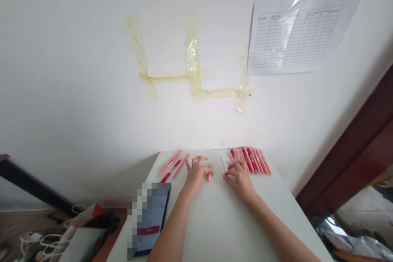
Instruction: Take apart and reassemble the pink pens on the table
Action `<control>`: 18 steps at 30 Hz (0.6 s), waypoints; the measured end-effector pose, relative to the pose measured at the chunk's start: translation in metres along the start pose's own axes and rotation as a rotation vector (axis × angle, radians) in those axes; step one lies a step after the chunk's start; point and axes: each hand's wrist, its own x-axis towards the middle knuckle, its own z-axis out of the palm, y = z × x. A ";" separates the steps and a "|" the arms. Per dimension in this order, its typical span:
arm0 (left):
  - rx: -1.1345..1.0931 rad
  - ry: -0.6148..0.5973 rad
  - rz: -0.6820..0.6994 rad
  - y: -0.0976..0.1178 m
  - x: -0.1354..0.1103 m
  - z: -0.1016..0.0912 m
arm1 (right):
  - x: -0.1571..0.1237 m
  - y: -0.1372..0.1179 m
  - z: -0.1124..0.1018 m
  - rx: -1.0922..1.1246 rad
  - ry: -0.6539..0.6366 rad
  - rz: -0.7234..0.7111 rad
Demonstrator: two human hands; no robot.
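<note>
White counter point(215, 221) against a wall; we take the row of pens point(254, 161) at the back as our landmark. Its pens lie side by side, pink barrels mixed with red ones.

Left hand point(196, 172): left of the row, thumb and forefinger closed on a pink-and-red pen piece point(209, 177), other fingers lifted and spread. Right hand point(240, 176): just in front of the row's left end, thumb and forefinger pinched together on a thin reddish piece point(222, 174), its tip pointing left, away from the row. The two pieces are apart, both left of the row. A pale strip point(224, 161) lies beside the row's left end; we cannot tell what it is.

Farther left of the row: loose pink barrels point(168, 164) and red pen parts point(166, 177). A phone point(156, 217), partly blurred, is well left of the row and nearer us.

Step in hand, as we judge it: small pen parts being handled singly, one per hand. The next move, we reckon, calls for a light fingertip grip and careful lining-up of the slender ends. Slim pieces like these could roll if let go.
</note>
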 end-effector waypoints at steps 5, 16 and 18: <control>-0.015 0.000 -0.012 -0.001 0.001 0.001 | 0.000 0.001 0.001 -0.005 -0.006 0.016; -0.018 0.022 -0.036 0.002 0.000 -0.004 | 0.000 0.003 0.001 0.003 0.009 0.001; -0.039 0.063 -0.025 0.002 0.001 -0.003 | 0.000 0.004 0.000 0.009 0.019 0.000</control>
